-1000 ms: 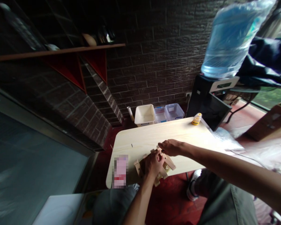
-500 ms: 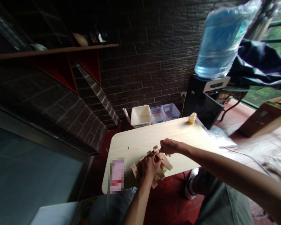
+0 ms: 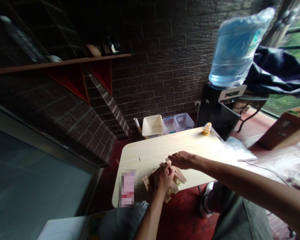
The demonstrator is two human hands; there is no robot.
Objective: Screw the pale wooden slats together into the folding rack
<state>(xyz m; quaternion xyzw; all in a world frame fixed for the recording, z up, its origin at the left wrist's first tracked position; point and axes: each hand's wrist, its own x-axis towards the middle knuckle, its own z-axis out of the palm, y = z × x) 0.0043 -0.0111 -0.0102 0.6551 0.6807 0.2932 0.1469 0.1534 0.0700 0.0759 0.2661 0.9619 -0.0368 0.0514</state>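
A small light-wood frame point(image 3: 147, 184) made of slats and blocks lies at the table's near edge, part of it reaching over the edge. My left hand point(image 3: 165, 177) is closed around its middle, holding it down and covering much of it. My right hand point(image 3: 183, 160) is at the frame's far corner, back upward and fingers bent together. Whatever those fingers pinch is too small and covered to make out. Something yellowish and clear point(image 3: 177, 182) shows between the slats on the right.
The pale table point(image 3: 150, 151) carries a thin dark piece point(image 3: 140, 159), a blurred-out pink item point(image 3: 128, 188) and a yellow-capped bottle point(image 3: 206, 128). Behind it stand a cream bin point(image 3: 152, 126), clear plastic boxes point(image 3: 184, 121) and a water dispenser point(image 3: 216, 103).
My right hand has turned over at the frame's corner, from a fist to a flatter, back-up pose. My left hand keeps its hold. The whole view has shifted slightly.
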